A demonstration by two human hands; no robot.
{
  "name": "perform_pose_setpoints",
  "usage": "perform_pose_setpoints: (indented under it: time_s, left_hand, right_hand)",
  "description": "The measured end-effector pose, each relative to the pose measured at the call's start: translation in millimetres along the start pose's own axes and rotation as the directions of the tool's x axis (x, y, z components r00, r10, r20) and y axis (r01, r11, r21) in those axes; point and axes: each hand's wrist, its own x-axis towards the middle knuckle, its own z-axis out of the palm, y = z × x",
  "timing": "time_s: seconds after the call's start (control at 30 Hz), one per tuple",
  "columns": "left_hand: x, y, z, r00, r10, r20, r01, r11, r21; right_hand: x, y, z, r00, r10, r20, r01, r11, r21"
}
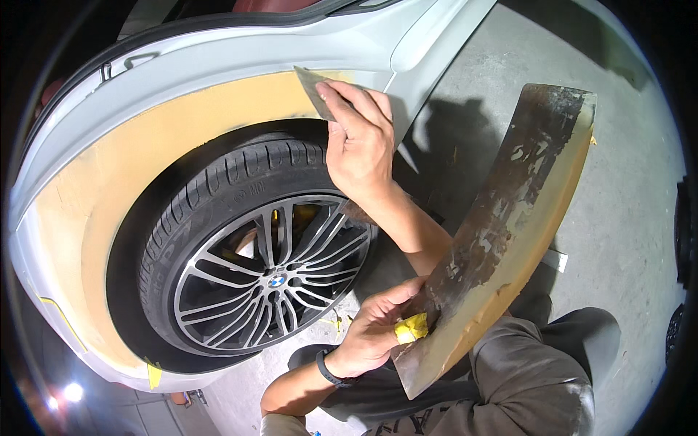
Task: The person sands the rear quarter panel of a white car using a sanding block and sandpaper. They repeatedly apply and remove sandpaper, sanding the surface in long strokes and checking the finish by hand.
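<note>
My right hand (360, 142) is closed around a thin grey putty spreader (314, 93), its blade against or just over the far right end of a yellow filler band (182, 120). That band covers the white car's wheel arch. Lower down, my left hand (374, 327), with a dark wristband, grips the near end of a long dark putty board (502, 211). Tilted, the board is streaked with grey residue and carries a thick strip of yellowish filler (538, 240) along its right side. Yellow wrapping (411, 328) shows at the left hand's fingers; the board partly covers my right forearm.
Beneath the arch stands a wheel (276, 283) with a black tyre and multi-spoke rim. Bits of yellow tape (153, 374) hang at the lower bodywork (109, 372). My bent legs (523, 363) are close under the board. Grey concrete floor (618, 182) extends to the right.
</note>
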Motion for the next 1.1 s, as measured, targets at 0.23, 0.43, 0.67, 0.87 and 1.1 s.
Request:
perform_pose_setpoints:
  time_s: [0.23, 0.43, 0.67, 0.87, 1.1]
  left_hand:
    - [-2.0, 0.8, -5.9, 0.994, 0.031, 0.105, -0.027, 0.999, -0.038]
    - [-3.9, 0.8, -7.2, 0.982, 0.103, 0.158, -0.095, 0.994, -0.06]
    - [-1.0, 10.6, 15.4, 0.966, 0.252, 0.051, -0.247, 0.965, -0.088]
    - [11.2, 30.5, 10.8, 0.93, 0.357, 0.087, -0.333, 0.919, -0.209]
    - [-9.2, 51.0, 35.1, 0.92, 0.315, 0.233, -0.305, 0.949, -0.079]
  right_hand:
    - [-24.1, -3.4, -6.1, 0.995, -0.053, 0.079, 0.048, 0.996, 0.072]
    - [-38.9, 21.7, -31.3, 0.949, -0.165, 0.267, 0.156, 0.986, 0.052]
    - [12.8, 10.1, -148.6, 0.938, 0.337, -0.075, -0.31, 0.917, 0.25]
    - [11.9, 6.9, -165.4, 0.825, -0.542, 0.162, 0.557, 0.828, -0.064]
    - [38.9, -10.2, -105.5, 0.924, -0.241, 0.296, 0.286, 0.951, -0.12]
